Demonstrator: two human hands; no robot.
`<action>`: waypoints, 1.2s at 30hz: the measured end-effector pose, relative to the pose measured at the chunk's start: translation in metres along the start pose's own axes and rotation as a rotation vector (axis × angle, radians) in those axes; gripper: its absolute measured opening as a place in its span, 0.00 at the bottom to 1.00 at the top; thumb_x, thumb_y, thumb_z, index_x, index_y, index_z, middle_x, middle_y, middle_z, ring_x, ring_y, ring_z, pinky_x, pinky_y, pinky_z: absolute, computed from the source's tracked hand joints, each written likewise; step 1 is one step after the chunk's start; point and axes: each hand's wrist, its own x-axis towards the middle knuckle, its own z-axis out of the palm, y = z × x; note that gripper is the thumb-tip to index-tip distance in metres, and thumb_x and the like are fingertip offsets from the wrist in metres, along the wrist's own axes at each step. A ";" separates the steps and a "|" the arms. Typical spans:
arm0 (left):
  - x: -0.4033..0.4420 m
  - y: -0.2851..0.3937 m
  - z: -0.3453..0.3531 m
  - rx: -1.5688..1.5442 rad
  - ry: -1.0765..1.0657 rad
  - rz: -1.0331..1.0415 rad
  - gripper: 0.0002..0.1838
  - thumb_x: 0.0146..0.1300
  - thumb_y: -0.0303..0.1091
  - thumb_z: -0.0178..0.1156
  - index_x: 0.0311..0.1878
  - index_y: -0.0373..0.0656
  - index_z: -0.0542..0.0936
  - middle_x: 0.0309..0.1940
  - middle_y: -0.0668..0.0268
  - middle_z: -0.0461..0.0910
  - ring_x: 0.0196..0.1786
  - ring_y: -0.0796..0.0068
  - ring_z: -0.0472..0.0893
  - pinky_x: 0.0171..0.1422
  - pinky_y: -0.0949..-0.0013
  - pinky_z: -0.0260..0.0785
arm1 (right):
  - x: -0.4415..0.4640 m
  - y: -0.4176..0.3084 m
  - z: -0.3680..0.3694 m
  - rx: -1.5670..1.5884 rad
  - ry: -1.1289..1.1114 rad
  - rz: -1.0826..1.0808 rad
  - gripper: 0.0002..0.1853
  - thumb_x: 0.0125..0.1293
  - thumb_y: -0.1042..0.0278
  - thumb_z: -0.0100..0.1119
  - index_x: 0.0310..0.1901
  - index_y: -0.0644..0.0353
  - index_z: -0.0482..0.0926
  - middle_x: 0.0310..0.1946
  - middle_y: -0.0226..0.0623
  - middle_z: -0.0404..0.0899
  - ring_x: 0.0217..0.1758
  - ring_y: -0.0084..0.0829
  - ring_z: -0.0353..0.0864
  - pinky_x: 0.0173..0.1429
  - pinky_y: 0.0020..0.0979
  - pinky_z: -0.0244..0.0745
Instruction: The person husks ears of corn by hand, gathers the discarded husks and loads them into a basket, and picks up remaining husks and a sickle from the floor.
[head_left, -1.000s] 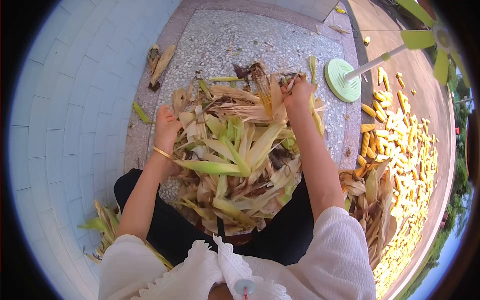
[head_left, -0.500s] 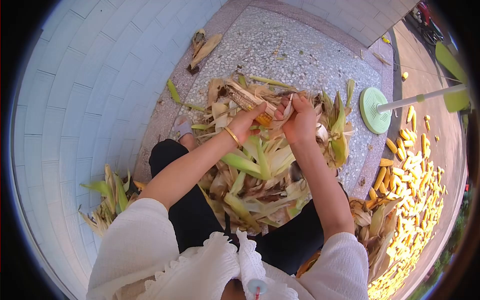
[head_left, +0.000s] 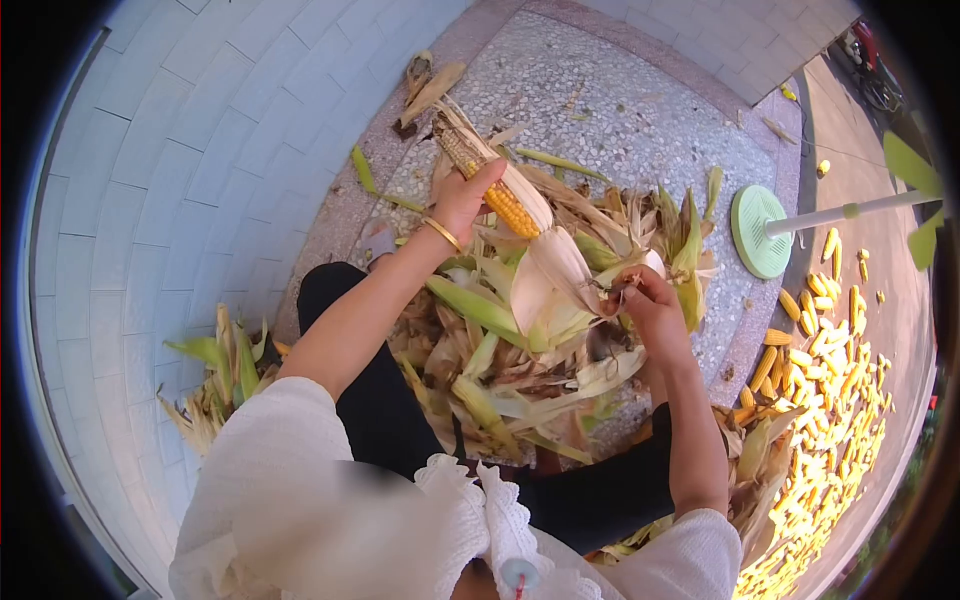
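My left hand [head_left: 466, 203] is wrapped round a corn cob [head_left: 512, 208], which tilts from upper left to lower right. Yellow kernels show on its lower half; its upper part looks pale and patchy. Some dry husk still lies along its right side. Pale husk leaves [head_left: 556, 276] hang from the cob's lower end, and my right hand [head_left: 643, 301] pinches their far end, with the fingers closed. Below both hands spreads a heap of green and dry husks [head_left: 490, 400] between my legs.
A green round fan base [head_left: 761, 232] stands on the speckled floor [head_left: 620, 110] at the right. Beyond it many yellow cobs [head_left: 810, 420] cover the ground. A tiled wall [head_left: 150, 200] runs along the left, with husks [head_left: 228, 370] at its foot.
My left hand has moved up and left with the cob, and my right hand down and right. The husk is now drawn out between them, and more of the yellow kernels shows.
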 end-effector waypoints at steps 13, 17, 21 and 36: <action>-0.046 -0.035 0.058 0.468 -0.611 0.098 0.36 0.49 0.38 0.72 0.59 0.38 0.66 0.47 0.68 0.74 0.48 0.80 0.73 0.54 0.73 0.67 | 0.048 -0.022 0.032 -0.232 0.155 -0.228 0.08 0.58 0.73 0.64 0.36 0.68 0.78 0.25 0.35 0.80 0.26 0.21 0.79 0.31 0.23 0.74; -0.047 -0.030 0.053 0.227 -0.696 -0.084 0.37 0.49 0.40 0.73 0.60 0.38 0.67 0.49 0.69 0.74 0.50 0.80 0.73 0.56 0.73 0.67 | 0.042 -0.030 0.029 -0.175 0.127 -0.227 0.06 0.59 0.75 0.62 0.36 0.67 0.77 0.26 0.35 0.80 0.25 0.22 0.80 0.29 0.23 0.73; -0.049 -0.035 0.049 0.111 -0.714 -0.135 0.38 0.49 0.42 0.73 0.60 0.38 0.67 0.50 0.68 0.75 0.51 0.79 0.73 0.57 0.74 0.67 | 0.039 -0.029 0.028 -0.137 0.205 -0.196 0.05 0.61 0.75 0.59 0.33 0.67 0.76 0.24 0.36 0.79 0.24 0.24 0.80 0.29 0.23 0.73; -0.012 0.018 -0.002 -0.256 -0.295 0.297 0.25 0.54 0.38 0.69 0.52 0.39 0.72 0.47 0.64 0.76 0.52 0.68 0.75 0.62 0.61 0.66 | 0.063 0.010 -0.062 0.230 0.458 0.144 0.14 0.60 0.74 0.57 0.46 0.70 0.70 0.41 0.49 0.77 0.37 0.36 0.82 0.39 0.33 0.80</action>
